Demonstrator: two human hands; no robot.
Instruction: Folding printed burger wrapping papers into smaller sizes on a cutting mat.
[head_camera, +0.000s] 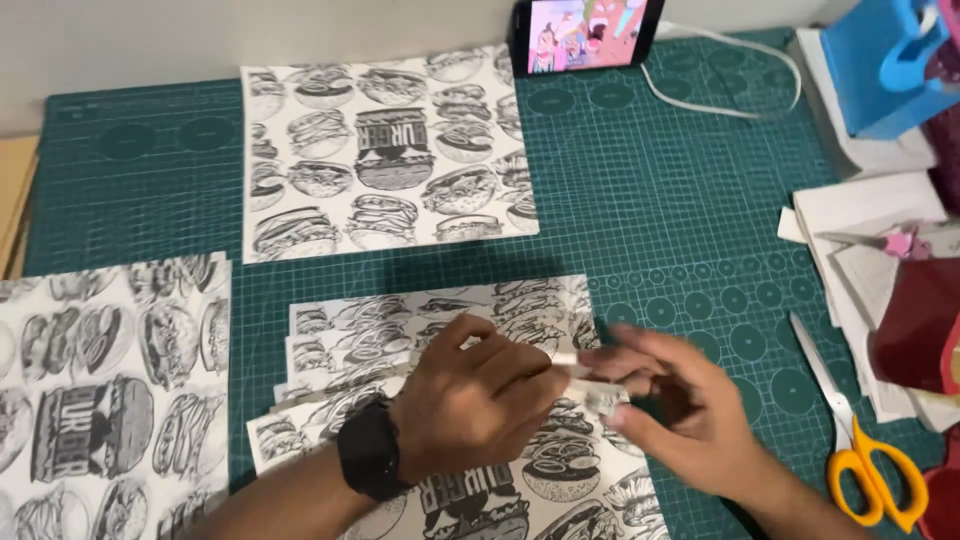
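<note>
My left hand (478, 398), with a black watch on its wrist, and my right hand (672, 402) meet over a stack of black-and-white burger-print paper sheets (420, 330) on the green cutting mat (680, 220). Between the fingertips of both hands sits a small folded piece of the printed paper (598, 392). The right hand is blurred. The hands hide most of the folded piece and the middle of the sheet below.
Two more burger-print sheets lie at the back (385, 150) and at the left (110, 390). Yellow-handled scissors (862, 455) lie at the right, near white papers (860, 260) and a red object (915, 325). A phone (585, 35) with a white cable stands at the back; a blue box (885, 65) is far right.
</note>
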